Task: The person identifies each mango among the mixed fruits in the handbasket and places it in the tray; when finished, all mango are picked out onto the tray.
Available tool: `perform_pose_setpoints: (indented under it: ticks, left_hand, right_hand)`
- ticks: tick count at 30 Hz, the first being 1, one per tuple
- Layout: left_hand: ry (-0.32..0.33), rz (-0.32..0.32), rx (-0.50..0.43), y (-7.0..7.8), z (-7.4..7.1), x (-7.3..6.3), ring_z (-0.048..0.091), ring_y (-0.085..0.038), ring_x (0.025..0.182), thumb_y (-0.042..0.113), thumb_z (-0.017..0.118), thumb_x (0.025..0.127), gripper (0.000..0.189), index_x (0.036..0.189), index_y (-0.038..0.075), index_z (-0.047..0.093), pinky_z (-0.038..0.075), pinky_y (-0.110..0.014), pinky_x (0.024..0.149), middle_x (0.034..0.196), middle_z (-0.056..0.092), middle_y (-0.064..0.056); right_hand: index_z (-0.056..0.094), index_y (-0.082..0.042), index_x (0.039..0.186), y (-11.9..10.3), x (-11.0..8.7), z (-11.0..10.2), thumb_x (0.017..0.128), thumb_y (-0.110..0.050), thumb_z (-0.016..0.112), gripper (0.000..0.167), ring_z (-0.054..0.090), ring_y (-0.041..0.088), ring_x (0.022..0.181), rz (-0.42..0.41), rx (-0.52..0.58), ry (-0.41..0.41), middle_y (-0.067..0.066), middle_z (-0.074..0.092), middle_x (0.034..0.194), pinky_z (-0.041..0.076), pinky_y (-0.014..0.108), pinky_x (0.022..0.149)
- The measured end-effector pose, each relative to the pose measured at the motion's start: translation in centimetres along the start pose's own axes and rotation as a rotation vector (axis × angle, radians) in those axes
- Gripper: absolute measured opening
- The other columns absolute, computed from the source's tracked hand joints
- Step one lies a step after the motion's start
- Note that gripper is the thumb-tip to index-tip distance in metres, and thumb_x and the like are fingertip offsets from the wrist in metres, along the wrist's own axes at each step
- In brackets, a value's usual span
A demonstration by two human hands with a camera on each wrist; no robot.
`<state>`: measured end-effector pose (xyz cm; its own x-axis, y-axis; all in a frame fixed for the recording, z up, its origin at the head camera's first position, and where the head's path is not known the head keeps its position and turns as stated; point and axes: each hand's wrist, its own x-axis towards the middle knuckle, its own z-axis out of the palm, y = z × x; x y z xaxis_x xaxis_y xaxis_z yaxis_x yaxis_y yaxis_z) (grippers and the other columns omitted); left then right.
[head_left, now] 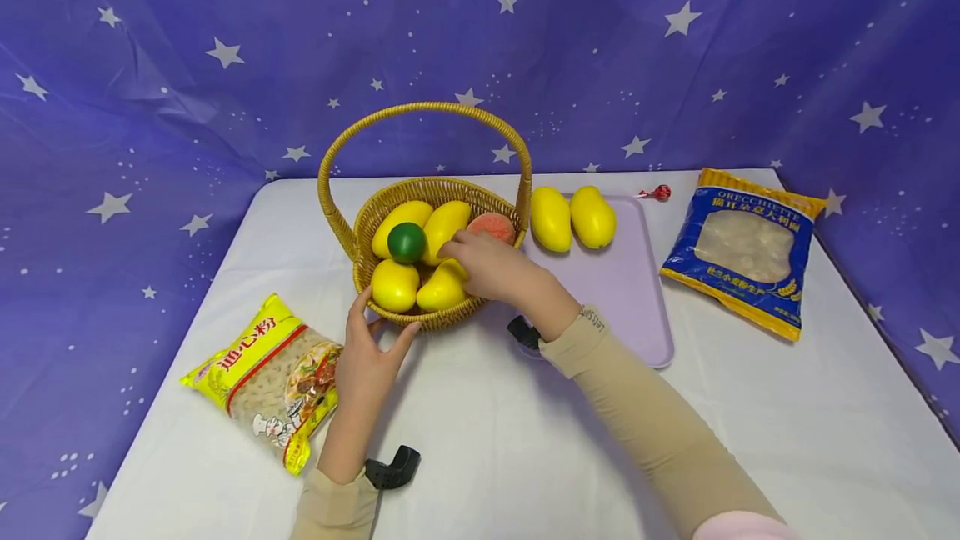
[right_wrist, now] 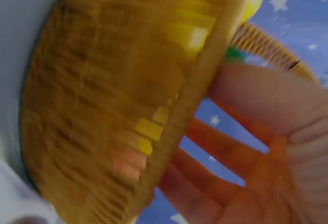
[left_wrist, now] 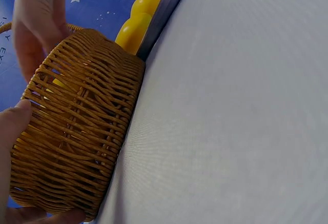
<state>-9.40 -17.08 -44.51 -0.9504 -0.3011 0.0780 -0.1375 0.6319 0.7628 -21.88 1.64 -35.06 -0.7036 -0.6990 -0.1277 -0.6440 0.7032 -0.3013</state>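
Observation:
A wicker basket [head_left: 427, 321] with a tall hoop handle stands on the white table. Inside lie several yellow mangoes [head_left: 394, 286], a small dark green ball-like fruit [head_left: 407, 242] and a pinkish-red peach-like fruit [head_left: 492, 226]. My left hand [head_left: 370, 365] holds the basket's front left side, thumb and fingers spread along it; in the left wrist view the thumb presses the woven wall [left_wrist: 77, 126]. From the right, my right hand [head_left: 498, 269] reaches over the rim onto the mangoes. The right wrist view is blurred, and the rim hides its fingertips, so I cannot see what they grip.
Two more mangoes [head_left: 551, 219] lie at the back of a pale purple tray [head_left: 630, 307], right of the basket. A red-wrapped lollipop [head_left: 660, 192] sits behind it. A blue pasta bag [head_left: 742, 252] lies far right; a yellow food bag [head_left: 277, 382] lies near my left hand.

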Motion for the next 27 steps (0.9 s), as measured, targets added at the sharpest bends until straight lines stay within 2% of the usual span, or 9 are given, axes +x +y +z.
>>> perform_pose_setpoints:
  ticks: [4,9,15,22,27]
  left_hand:
    - [0.005,0.005,-0.007,0.0,-0.1,0.1,0.057,-0.027,0.117,0.064,0.064,0.082,0.091,0.152,0.027,0.02,0.043,-0.055,0.086,0.155,0.03,-0.006]
    - [0.015,0.014,-0.004,-0.1,-0.1,0.3,0.058,-0.027,0.116,0.063,0.065,0.082,0.09,0.152,0.027,0.02,0.044,-0.054,0.084,0.154,0.031,-0.006]
    - [0.0,-0.009,-0.002,-0.1,-0.1,0.2,0.057,-0.026,0.117,0.066,0.063,0.081,0.092,0.153,0.03,0.018,0.044,-0.054,0.084,0.155,0.03,-0.004]
    - [0.001,0.007,-0.001,-0.1,-0.1,0.1,0.058,-0.025,0.115,0.065,0.063,0.081,0.093,0.153,0.03,0.016,0.046,-0.052,0.079,0.155,0.03,-0.004]
    - [0.006,0.017,-0.008,-0.1,-0.1,0.1,0.059,-0.025,0.115,0.063,0.064,0.082,0.092,0.153,0.03,0.016,0.047,-0.05,0.079,0.154,0.03,-0.002]
  right_hand:
    - [0.053,-0.014,0.138,0.9,1.7,-0.4,0.085,-0.002,0.068,0.056,0.05,0.022,0.123,-0.016,-0.014,-0.171,0.007,0.053,0.135,0.041,0.035,0.1]
    - [0.05,-0.018,0.142,1.1,2.9,-0.5,0.089,-0.01,0.066,0.056,0.045,0.024,0.127,-0.068,-0.055,-0.254,0.006,0.051,0.138,0.035,0.038,0.105]
    - [0.051,-0.022,0.14,1.4,3.3,0.0,0.089,-0.021,0.069,0.054,0.046,0.024,0.124,-0.081,-0.078,-0.241,0.005,0.05,0.136,0.037,0.039,0.104]
    - [0.053,-0.021,0.137,2.1,3.1,0.3,0.083,-0.022,0.076,0.06,0.048,0.023,0.122,-0.111,-0.028,-0.182,0.004,0.051,0.133,0.039,0.038,0.101]
    - [0.053,-0.019,0.136,2.5,2.8,-0.3,0.081,-0.021,0.078,0.061,0.05,0.017,0.117,-0.159,0.008,-0.171,0.0,0.054,0.129,0.04,0.032,0.098]
